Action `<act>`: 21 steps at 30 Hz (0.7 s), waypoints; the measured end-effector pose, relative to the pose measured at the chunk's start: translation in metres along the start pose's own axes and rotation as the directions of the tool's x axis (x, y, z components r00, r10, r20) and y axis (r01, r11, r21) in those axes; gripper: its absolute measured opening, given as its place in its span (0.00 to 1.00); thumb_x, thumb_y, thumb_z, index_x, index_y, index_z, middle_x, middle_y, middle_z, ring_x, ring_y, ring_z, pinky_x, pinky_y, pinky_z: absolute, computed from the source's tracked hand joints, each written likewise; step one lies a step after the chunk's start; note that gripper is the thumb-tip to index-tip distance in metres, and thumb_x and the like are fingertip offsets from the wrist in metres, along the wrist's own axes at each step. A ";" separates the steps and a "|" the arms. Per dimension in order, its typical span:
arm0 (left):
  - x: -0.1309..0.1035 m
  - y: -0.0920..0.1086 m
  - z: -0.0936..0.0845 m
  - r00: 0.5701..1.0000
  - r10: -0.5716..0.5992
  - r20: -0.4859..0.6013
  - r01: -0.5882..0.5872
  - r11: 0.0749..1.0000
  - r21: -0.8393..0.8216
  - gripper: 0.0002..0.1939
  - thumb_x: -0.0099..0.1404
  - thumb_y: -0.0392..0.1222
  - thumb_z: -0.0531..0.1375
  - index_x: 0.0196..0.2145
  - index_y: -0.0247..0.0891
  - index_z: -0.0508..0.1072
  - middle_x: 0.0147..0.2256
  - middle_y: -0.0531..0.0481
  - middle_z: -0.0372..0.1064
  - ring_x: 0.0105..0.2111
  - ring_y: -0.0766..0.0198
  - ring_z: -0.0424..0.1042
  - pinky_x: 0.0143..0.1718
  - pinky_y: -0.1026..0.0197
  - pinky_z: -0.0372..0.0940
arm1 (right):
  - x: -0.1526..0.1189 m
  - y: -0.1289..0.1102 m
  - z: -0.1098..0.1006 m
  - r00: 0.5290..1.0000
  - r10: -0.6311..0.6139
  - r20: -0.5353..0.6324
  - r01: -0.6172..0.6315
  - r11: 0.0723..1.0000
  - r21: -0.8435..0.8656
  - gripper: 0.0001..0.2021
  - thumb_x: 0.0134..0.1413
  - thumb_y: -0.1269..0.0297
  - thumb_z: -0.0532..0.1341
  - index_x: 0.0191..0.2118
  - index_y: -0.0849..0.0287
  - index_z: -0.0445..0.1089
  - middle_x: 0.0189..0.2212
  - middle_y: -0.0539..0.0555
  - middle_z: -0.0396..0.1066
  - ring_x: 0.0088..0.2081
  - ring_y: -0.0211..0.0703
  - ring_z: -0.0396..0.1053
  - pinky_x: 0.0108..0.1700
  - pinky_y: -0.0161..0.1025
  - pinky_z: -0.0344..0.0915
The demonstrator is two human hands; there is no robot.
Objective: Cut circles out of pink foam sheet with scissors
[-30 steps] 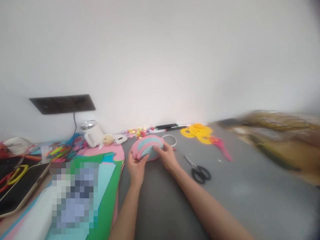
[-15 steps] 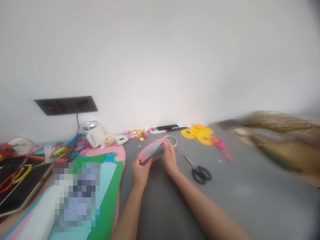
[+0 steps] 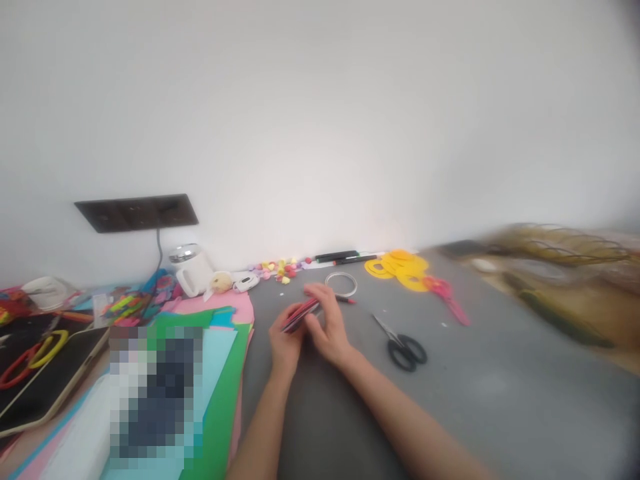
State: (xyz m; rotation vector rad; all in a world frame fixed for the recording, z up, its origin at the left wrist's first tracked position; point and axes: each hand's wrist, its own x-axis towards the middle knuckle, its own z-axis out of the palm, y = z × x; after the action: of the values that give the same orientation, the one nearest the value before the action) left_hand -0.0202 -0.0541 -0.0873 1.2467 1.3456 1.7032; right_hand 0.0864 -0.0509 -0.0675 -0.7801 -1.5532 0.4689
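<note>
Over the grey table, a thin layered pink paper piece [image 3: 301, 315] is held nearly edge-on, with dark and light lines along its edge. My left hand [image 3: 286, 341] is closed on its left end. My right hand [image 3: 330, 327] grips the other end, fingers over the top and thumb below. Much of the piece is hidden by the fingers. Just beyond my right hand lie a silvery ring [image 3: 341, 285] and a dark pen with a red tip [image 3: 346, 301]. Black-handled scissors [image 3: 406, 350] rest to the right of that hand, apart from it.
Coloured paper sheets [image 3: 220, 393] and a phone-like tablet [image 3: 55, 380] lie left. Along the wall stand a white cup-shaped device [image 3: 194, 272], small colourful pieces [image 3: 280, 269] and black markers [image 3: 337, 256]. Yellow paper rings [image 3: 405, 267] and pink scissors [image 3: 450, 300] are at right.
The paper piece has tipped from showing its pink and teal face to nearly edge-on. My right hand has shifted slightly toward me and its fingers now reach over the top.
</note>
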 end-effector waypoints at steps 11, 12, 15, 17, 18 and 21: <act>-0.003 0.008 0.001 0.998 -0.042 -0.045 0.046 0.995 0.091 0.14 0.43 0.45 0.68 0.28 0.35 0.78 0.26 0.48 0.76 0.29 0.55 0.74 0.32 0.57 0.71 | 0.008 0.010 0.003 0.872 0.487 -0.054 -0.478 0.869 0.131 0.22 0.60 0.50 0.47 0.49 0.60 0.64 0.48 0.58 0.68 0.50 0.47 0.64 0.52 0.43 0.60; -0.003 0.007 0.000 0.997 -0.045 -0.063 0.051 0.994 0.100 0.14 0.43 0.46 0.68 0.28 0.35 0.78 0.26 0.47 0.76 0.29 0.55 0.74 0.31 0.57 0.71 | 0.007 0.009 0.003 0.884 0.467 -0.011 -0.460 0.876 0.144 0.22 0.59 0.49 0.48 0.51 0.59 0.64 0.48 0.57 0.68 0.50 0.47 0.65 0.51 0.41 0.61; -0.002 0.006 -0.001 0.990 -0.054 -0.130 0.071 0.990 0.126 0.15 0.45 0.47 0.67 0.28 0.33 0.77 0.26 0.45 0.75 0.29 0.53 0.74 0.29 0.56 0.71 | 0.004 0.008 0.004 0.906 0.410 0.107 -0.423 0.884 0.199 0.23 0.59 0.48 0.49 0.52 0.58 0.64 0.49 0.57 0.69 0.50 0.47 0.66 0.50 0.40 0.63; -0.003 0.007 -0.001 0.988 -0.057 -0.140 0.076 0.988 0.134 0.15 0.44 0.47 0.67 0.27 0.33 0.77 0.25 0.44 0.75 0.29 0.53 0.74 0.29 0.55 0.71 | 0.004 0.009 0.005 0.903 0.423 0.078 -0.430 0.883 0.189 0.24 0.60 0.48 0.48 0.51 0.60 0.65 0.49 0.58 0.69 0.50 0.48 0.66 0.51 0.43 0.63; -0.003 0.007 0.000 0.990 -0.059 -0.131 0.077 0.988 0.136 0.15 0.43 0.46 0.67 0.27 0.33 0.77 0.25 0.45 0.75 0.28 0.53 0.74 0.29 0.56 0.70 | 0.004 0.009 0.004 0.901 0.433 0.029 -0.431 0.886 0.168 0.24 0.60 0.49 0.47 0.52 0.60 0.64 0.49 0.59 0.69 0.50 0.49 0.66 0.52 0.44 0.62; -0.003 0.009 0.001 0.994 -0.064 -0.092 0.076 0.987 0.139 0.13 0.43 0.45 0.67 0.25 0.33 0.77 0.23 0.47 0.74 0.26 0.55 0.74 0.26 0.57 0.70 | 0.003 0.010 0.002 0.935 0.326 -0.139 -0.322 0.945 0.054 0.24 0.61 0.53 0.48 0.58 0.59 0.57 0.52 0.61 0.64 0.53 0.50 0.64 0.53 0.49 0.61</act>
State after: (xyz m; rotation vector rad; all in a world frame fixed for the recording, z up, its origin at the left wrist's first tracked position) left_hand -0.0171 -0.0591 -0.0792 1.1991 1.5683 1.6546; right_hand 0.0864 -0.0418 -0.0725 -1.0309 -1.2817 0.6598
